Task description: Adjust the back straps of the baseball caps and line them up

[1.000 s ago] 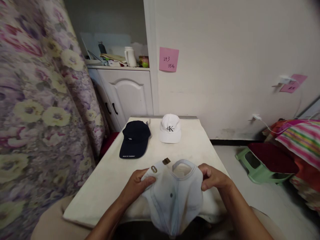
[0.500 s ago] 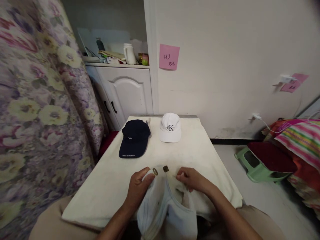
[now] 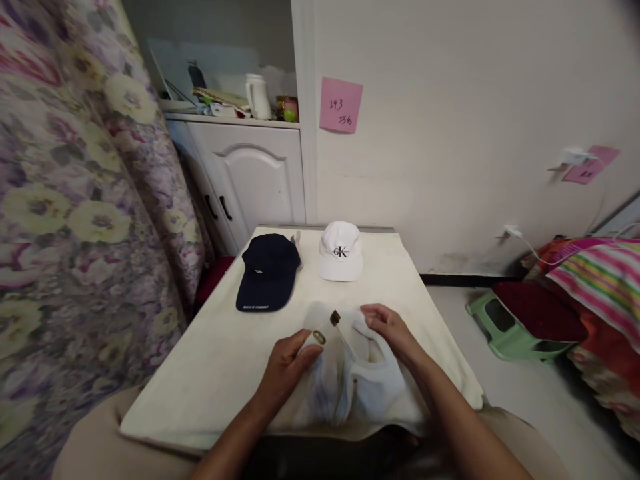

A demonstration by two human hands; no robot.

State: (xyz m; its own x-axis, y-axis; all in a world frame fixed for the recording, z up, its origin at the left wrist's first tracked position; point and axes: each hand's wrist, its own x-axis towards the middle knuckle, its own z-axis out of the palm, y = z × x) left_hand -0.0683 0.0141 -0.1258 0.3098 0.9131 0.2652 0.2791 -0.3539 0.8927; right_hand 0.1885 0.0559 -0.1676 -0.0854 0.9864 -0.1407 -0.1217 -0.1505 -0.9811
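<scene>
Flwr curtain [image 3: 90, 220] nr wht cab [image 3: 260, 180], grn stool [image 3: 525, 343] on flr [image 3: 450, 333].

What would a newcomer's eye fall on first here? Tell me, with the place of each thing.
Likely the big floral curtain filling the left side. Then the dark navy cap and, to its right, the white cap with black lettering, both toward the far end of the pale table. Nearer, a pale blue cap is between the left hand and right hand.
</scene>
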